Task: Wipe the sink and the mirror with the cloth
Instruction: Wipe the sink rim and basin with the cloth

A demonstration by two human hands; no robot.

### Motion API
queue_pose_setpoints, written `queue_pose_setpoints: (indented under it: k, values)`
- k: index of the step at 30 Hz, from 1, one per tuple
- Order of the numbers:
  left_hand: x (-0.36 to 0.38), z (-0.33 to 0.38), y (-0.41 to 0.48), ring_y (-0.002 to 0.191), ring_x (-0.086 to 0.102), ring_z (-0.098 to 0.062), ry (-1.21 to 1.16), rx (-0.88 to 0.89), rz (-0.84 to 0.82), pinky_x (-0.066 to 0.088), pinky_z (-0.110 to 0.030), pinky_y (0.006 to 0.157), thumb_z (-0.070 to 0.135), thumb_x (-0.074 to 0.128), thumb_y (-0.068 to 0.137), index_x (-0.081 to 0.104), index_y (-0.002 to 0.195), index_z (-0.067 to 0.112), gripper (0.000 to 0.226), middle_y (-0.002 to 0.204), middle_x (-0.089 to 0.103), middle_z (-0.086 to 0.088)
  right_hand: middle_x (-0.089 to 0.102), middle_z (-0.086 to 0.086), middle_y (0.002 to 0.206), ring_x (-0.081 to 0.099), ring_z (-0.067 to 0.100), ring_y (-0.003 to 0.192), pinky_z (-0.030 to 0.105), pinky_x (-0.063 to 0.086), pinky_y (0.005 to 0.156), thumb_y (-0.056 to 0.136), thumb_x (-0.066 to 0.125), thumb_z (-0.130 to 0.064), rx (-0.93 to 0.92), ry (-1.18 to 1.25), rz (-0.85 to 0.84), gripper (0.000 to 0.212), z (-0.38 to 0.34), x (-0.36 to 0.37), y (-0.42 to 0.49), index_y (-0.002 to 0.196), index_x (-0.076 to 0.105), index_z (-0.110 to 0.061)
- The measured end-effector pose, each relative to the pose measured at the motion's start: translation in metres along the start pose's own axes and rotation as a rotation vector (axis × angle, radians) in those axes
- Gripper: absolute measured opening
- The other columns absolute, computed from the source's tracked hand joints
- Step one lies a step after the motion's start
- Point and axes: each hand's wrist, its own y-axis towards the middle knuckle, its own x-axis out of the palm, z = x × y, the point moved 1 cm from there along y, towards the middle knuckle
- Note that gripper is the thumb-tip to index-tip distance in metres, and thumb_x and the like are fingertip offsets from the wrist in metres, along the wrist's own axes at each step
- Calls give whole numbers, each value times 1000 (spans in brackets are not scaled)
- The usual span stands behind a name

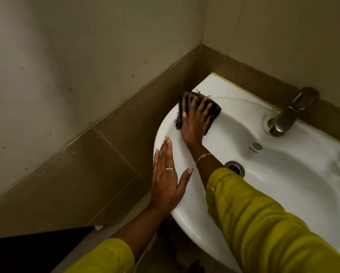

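A white ceramic sink (283, 174) fills the right half of the view, set into a wall corner. A dark, frayed folded cloth (214, 113) lies on the sink's far left rim. My right hand (194, 123) lies flat on the cloth with straight, spread fingers, pressing it onto the rim. My left hand (167, 174) rests flat and open on the near left rim of the sink, fingers straight, a ring on one finger. No mirror is in view.
A metal tap (291, 113) stands at the back of the sink, with the drain (235, 167) in the bowl below it. Brown tiled walls (106, 154) close in on the left and behind. A dark surface (27, 253) lies at the lower left.
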Motion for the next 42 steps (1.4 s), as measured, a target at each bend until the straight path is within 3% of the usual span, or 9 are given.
queue_pose_setpoints:
  k: [6, 12, 15, 17, 20, 25, 31, 37, 42]
  values:
    - [-1, 1, 0, 141, 13, -17, -39, 7, 1, 3, -30, 116, 63, 22, 88, 5, 143, 14, 75, 153, 14, -10, -11, 14, 156, -12, 30, 143, 49, 0, 115, 88, 13, -41, -81, 184, -170, 64, -16, 6, -28, 147, 2, -18]
    - [-1, 1, 0, 141, 13, -18, -26, 12, 7, 5, -31, 116, 62, 23, 89, 8, 143, 11, 76, 152, 14, -9, -17, 7, 156, -18, 17, 141, 48, -5, 113, 87, 27, -46, -290, 414, -427, 63, -6, -2, -57, 143, 2, -33]
    - [-1, 0, 0, 141, 14, -20, -32, 9, 27, 2, -29, 116, 63, 22, 89, 8, 143, 12, 75, 151, 15, -9, -8, 4, 157, -11, 17, 143, 50, -1, 116, 93, 37, -37, -145, 717, -344, 59, -4, -11, -59, 146, 11, -29]
    - [0, -1, 0, 141, 14, -20, -31, -1, 46, 0, -27, 116, 62, 22, 89, 9, 143, 10, 76, 151, 15, -10, -15, 5, 156, -17, 24, 142, 57, -1, 113, 97, 34, -36, -23, 589, -261, 59, -15, -10, -56, 147, 4, -26]
    - [0, -2, -1, 141, 12, -20, -27, -23, 91, -4, -30, 116, 59, 23, 90, 11, 142, 6, 75, 151, 15, -9, -22, 7, 154, -22, 26, 141, 59, -4, 111, 99, 28, -39, 9, 369, -329, 59, -33, -5, -55, 147, -5, -27]
    - [0, -3, 0, 141, 11, -21, -23, -44, 126, -2, -39, 116, 60, 22, 90, 13, 141, 8, 74, 150, 20, -13, -24, 7, 154, -23, 27, 140, 60, -6, 110, 91, 24, -50, -43, 364, -384, 67, -32, -7, -62, 146, -8, -28]
    - [0, -1, -2, 140, 11, -19, -49, -79, 165, 0, -47, 113, 67, 16, 87, 14, 141, 11, 78, 150, 22, -12, -26, 7, 153, -23, 27, 140, 61, -4, 111, 97, 32, -44, -152, 315, -534, 61, -28, -15, -81, 146, -4, -34]
    - [0, -5, -5, 140, 13, -23, -135, -209, 257, 9, -47, 114, 61, 25, 87, 18, 140, 2, 79, 149, 21, -16, -22, 4, 154, -22, 25, 141, 59, -4, 110, 80, 25, -55, -213, 333, -633, 72, -24, -24, -107, 144, -1, -36]
    - [-2, -7, -7, 139, 18, -24, -300, -306, 297, 12, -51, 113, 66, 23, 85, 25, 140, 4, 83, 149, 24, -16, -20, 1, 155, -20, 21, 142, 58, -1, 111, 95, 31, -45, -226, 311, -682, 59, -18, -33, -128, 146, 2, -35]
